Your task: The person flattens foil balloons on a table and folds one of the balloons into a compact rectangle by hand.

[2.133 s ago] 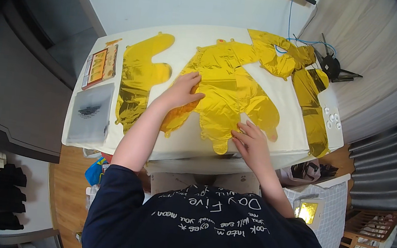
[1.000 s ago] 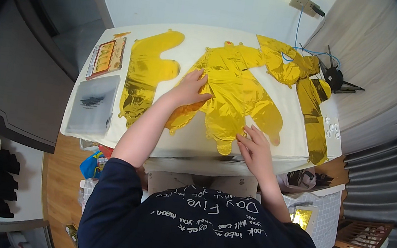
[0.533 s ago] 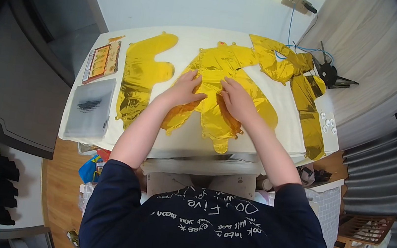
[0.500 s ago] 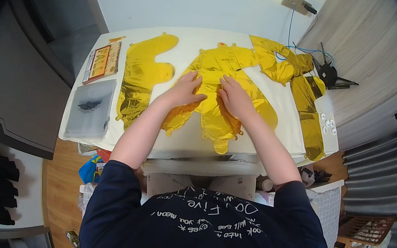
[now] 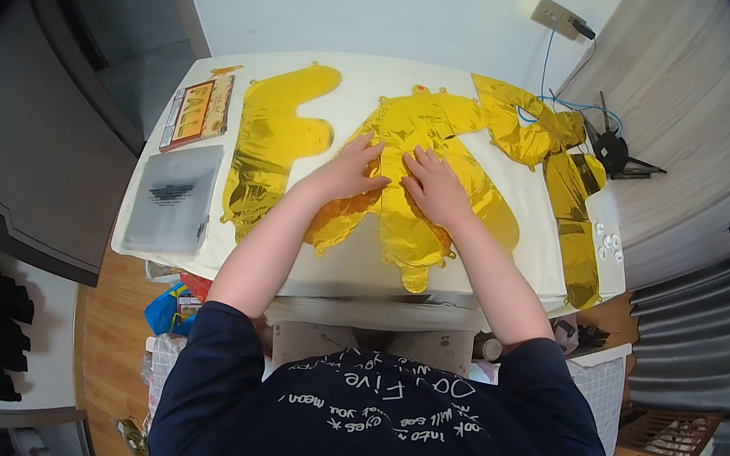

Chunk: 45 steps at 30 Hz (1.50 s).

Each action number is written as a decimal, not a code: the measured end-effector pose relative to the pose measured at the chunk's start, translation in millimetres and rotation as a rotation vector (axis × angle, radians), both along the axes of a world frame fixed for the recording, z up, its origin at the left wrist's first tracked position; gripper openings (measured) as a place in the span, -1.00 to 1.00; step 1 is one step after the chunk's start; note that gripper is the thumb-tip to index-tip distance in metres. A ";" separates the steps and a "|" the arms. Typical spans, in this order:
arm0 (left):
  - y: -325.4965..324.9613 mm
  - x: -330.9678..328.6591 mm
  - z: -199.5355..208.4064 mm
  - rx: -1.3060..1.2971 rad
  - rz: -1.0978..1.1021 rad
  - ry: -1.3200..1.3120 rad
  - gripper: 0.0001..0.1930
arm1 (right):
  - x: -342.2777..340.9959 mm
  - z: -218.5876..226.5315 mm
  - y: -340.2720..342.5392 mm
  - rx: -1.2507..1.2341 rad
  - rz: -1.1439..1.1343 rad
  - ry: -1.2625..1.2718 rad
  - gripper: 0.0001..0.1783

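Observation:
Several flat gold foil balloons lie spread over the white-covered table. In the middle, my left hand (image 5: 355,172) presses on a crinkled gold foil balloon (image 5: 410,229), its fingers stretched out and pointing away from me. Just to its right, my right hand (image 5: 436,187) rests palm down on the same foil, fingers apart. Neither hand grips anything. Left of them lies a branched gold balloon (image 5: 260,151) with small tabs on its edge. A curved gold balloon (image 5: 522,138) is at the back right, and a long gold balloon (image 5: 568,207) runs down the right side.
A clear plastic sleeve (image 5: 170,199) and a flat printed package (image 5: 200,112) lie on the table's left. Small white discs (image 5: 607,242) sit at its right edge, near a black router (image 5: 611,151) with blue cable. A wooden crib (image 5: 656,455) stands at lower right.
The whole view has shifted slightly, with the table appearing a little further right and lower. Both hands stay on the middle balloon, with only slight finger movement.

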<state>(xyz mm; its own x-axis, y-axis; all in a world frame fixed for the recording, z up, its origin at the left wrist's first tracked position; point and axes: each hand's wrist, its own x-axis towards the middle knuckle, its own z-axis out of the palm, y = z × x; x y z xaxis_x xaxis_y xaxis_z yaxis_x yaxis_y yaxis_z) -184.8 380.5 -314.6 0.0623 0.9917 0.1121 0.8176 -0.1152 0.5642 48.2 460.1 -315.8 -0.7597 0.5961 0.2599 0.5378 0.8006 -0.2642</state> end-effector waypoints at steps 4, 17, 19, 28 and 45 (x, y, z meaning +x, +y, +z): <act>-3.1 2.7 9.9 0.120 0.052 0.158 -0.23 | 0.2 3.3 -2.4 -0.019 -0.017 -0.026 -0.41; 9.9 24.0 -4.4 0.105 -0.105 0.355 -0.30 | 1.2 2.1 0.5 -0.064 -0.022 -0.010 -0.37; 8.5 22.6 -5.9 0.105 -0.093 0.371 -0.29 | 0.1 3.3 2.1 -0.091 -0.014 0.012 -0.34; 9.8 19.4 -12.2 0.155 -0.089 0.377 -0.29 | 22.1 24.7 101.6 -0.536 -0.312 0.576 -0.36; 6.8 18.0 -9.2 0.087 -0.110 0.325 -0.27 | -30.7 30.7 289.8 -0.297 -0.235 -0.137 -0.11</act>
